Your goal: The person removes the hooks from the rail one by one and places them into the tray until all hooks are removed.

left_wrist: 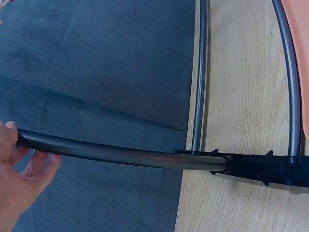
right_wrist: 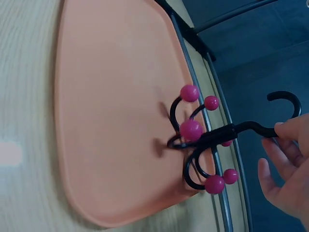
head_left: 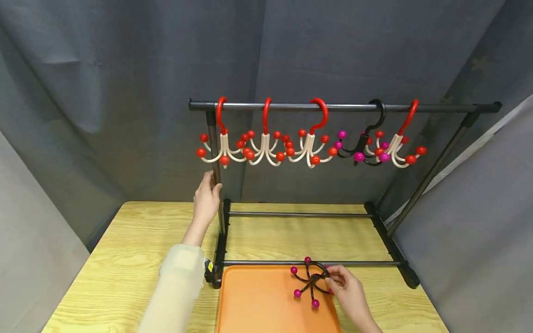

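My left hand (head_left: pixel 206 200) grips the upright left post (left_wrist: pixel 125 157) of a black metal rack, below its top rail (head_left: pixel 283 107). A black hook hanger (right_wrist: pixel 217 137), with several curved arms ending in pink balls, is in my right hand (head_left: pixel 350 292). In the right wrist view, that hand's thumb and fingers pinch the hanger's bent hook (right_wrist: pixel 253 126), whose open end curls up past the fingers. The arms and balls hang over the right side of an orange tray (head_left: pixel 262 300), casting shadows on it.
On the rail hang several cream hangers (head_left: pixel 265 143) with red hooks and red balls. Between the two at the right hangs another black hanger (head_left: pixel 363 143) with pink balls. The rack's lower bars (head_left: pixel 300 214) cross the wooden table (head_left: pixel 141 240), and grey curtains (head_left: pixel 145 92) surround it.
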The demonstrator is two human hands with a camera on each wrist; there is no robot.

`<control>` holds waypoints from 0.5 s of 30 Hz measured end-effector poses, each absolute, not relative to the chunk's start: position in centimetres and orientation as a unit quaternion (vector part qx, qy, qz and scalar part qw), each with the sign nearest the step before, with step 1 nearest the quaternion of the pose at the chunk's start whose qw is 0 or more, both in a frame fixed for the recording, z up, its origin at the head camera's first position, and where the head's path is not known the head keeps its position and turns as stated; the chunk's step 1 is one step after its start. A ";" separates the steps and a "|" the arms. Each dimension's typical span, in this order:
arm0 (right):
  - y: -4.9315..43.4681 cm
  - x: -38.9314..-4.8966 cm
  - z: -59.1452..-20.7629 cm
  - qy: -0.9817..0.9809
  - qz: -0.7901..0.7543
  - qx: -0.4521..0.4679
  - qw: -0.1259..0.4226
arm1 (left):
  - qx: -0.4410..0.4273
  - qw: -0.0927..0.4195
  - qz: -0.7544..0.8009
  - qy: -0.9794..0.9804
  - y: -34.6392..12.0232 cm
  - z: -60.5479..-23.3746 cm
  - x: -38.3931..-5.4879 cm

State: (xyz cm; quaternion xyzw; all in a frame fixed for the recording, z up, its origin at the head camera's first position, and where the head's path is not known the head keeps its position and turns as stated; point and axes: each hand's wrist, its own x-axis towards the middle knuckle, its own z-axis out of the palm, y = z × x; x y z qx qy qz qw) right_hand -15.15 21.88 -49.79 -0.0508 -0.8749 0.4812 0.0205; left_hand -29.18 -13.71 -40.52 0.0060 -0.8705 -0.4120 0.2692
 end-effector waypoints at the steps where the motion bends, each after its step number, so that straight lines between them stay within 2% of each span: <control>1: 21.9 -15.1 -49.9 -0.876 0.479 -0.054 0.018 | 0.005 0.268 -0.411 -0.871 -13.7 -40.5 -29.1; 9: 22.6 -15.1 -49.8 -0.880 0.474 -0.038 0.006 | 0.005 0.270 -0.411 -0.871 -13.8 -40.5 -29.2; 12: 23.5 -15.6 -48.3 -0.889 0.458 0.008 0.007 | 0.003 0.268 -0.411 -0.871 -13.7 -40.5 -29.2; 15: 24.7 -16.6 -45.8 -0.900 0.429 0.067 0.038 | 0.004 0.266 -0.413 -0.871 -13.7 -40.6 -29.2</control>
